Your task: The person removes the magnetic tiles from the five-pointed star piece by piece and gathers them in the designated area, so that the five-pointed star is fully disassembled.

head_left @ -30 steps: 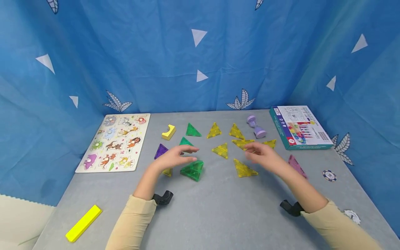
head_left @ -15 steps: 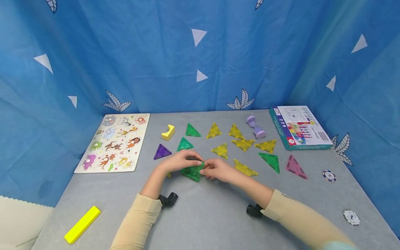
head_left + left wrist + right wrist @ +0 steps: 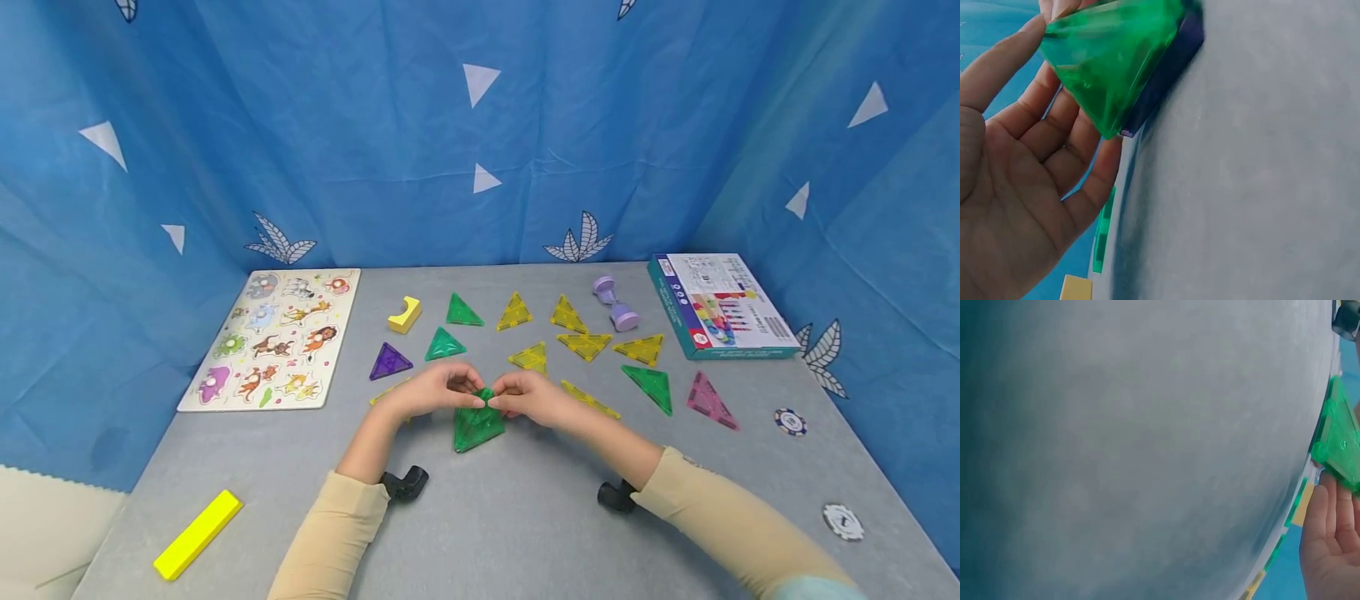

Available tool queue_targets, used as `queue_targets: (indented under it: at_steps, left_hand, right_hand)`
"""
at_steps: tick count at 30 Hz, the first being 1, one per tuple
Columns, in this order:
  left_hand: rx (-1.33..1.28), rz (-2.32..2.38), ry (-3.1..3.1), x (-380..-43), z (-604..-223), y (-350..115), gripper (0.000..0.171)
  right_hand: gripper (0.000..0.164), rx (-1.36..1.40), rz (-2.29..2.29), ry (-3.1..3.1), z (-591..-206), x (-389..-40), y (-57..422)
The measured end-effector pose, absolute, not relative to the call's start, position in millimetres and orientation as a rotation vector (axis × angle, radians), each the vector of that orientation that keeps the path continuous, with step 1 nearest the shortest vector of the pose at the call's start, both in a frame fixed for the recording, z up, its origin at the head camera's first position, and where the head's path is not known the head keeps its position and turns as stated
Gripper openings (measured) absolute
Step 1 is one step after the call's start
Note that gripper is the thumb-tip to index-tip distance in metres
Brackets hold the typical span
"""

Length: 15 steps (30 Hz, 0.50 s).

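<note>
A pyramid of translucent green magnetic tiles [image 3: 478, 429] is between my hands in the head view. My left hand [image 3: 435, 392] pinches it near its peak with the thumb and fingers. From the other side, my right hand [image 3: 534, 398] pinches the same peak. In the left wrist view, the green pyramid [image 3: 1116, 62] has a dark purple layer [image 3: 1163, 72] along its base, and the left thumb [image 3: 1007, 59] lies at its corner. The right wrist view catches the pyramid [image 3: 1340, 440] at its right edge, above the right hand's fingers [image 3: 1329, 506].
Behind the hands lie yellow triangle tiles [image 3: 583, 344], a purple one [image 3: 391, 362], green ones [image 3: 648, 387] and a pink one [image 3: 710, 402]. An animal puzzle board [image 3: 273, 342] is at left, a box [image 3: 720, 304] and a purple hourglass [image 3: 615, 304] at back right, a yellow block [image 3: 198, 535] front left.
My right hand has come leftward from the yellow tiles to the pyramid's peak, uncovering a green triangle at right. My left hand now pinches the peak too, and the pyramid has turned and shifted slightly right.
</note>
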<state>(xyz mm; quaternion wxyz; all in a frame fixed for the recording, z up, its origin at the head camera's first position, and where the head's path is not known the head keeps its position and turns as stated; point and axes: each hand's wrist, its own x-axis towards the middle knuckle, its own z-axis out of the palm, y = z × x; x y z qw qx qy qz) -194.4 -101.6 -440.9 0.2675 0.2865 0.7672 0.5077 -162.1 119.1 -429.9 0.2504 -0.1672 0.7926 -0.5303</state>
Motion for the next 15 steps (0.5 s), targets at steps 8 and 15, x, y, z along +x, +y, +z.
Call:
queue_targets:
  at_steps: [8,15]
  left_hand:
    - [0.713,1.353,1.998,-193.6,-441.7,-104.4,0.022]
    - [0.683,1.402,1.963,-193.5,-444.2,-111.0,0.014]
  right_hand:
    - [0.016,-0.579,-1.449,2.141,-422.1,-159.3,127.5]
    - [0.021,-0.488,-1.488,2.174,-406.4,-163.7,150.9]
